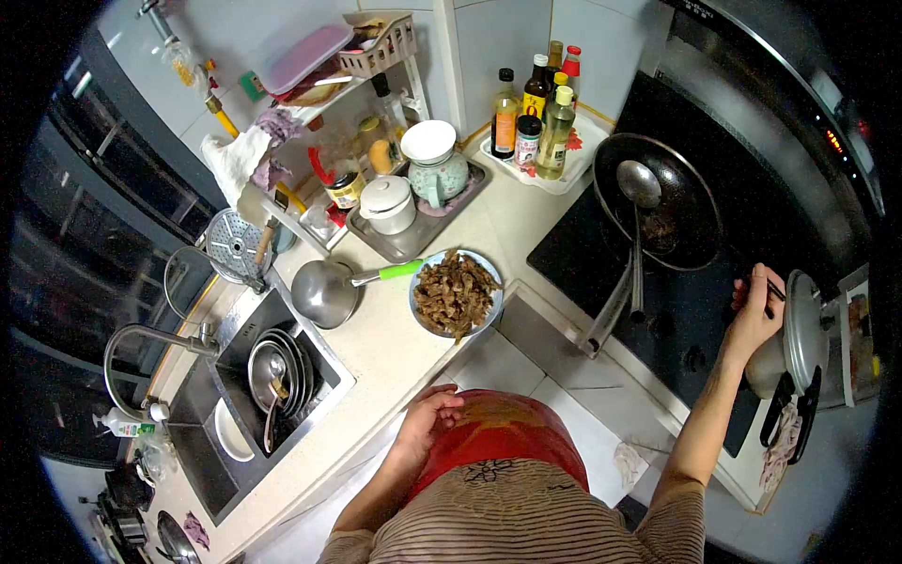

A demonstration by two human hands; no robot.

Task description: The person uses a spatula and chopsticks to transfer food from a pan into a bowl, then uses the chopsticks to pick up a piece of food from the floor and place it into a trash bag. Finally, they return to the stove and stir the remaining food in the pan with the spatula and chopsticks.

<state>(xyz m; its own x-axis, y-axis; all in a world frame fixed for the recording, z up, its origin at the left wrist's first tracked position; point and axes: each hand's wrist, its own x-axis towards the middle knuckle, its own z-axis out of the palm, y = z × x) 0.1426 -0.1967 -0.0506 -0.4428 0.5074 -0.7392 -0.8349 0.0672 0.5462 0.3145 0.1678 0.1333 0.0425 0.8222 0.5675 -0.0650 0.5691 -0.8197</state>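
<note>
At the right, my right hand is closed around a small black handle at the side of a metal pot. The pot's grey lid is tilted in this view, and long black handles extend toward me with a cloth beside them. My left hand hangs in front of the red apron, fingers loosely bent and holding nothing. Close ahead of it, a plate of brown cooked strips rests at the counter's edge.
A dark wok holding a metal ladle sits on the black stove. Bottles stand on a white tray in the corner. A steel ladle with a green handle lies left of the plate. Stacked pans fill the sink.
</note>
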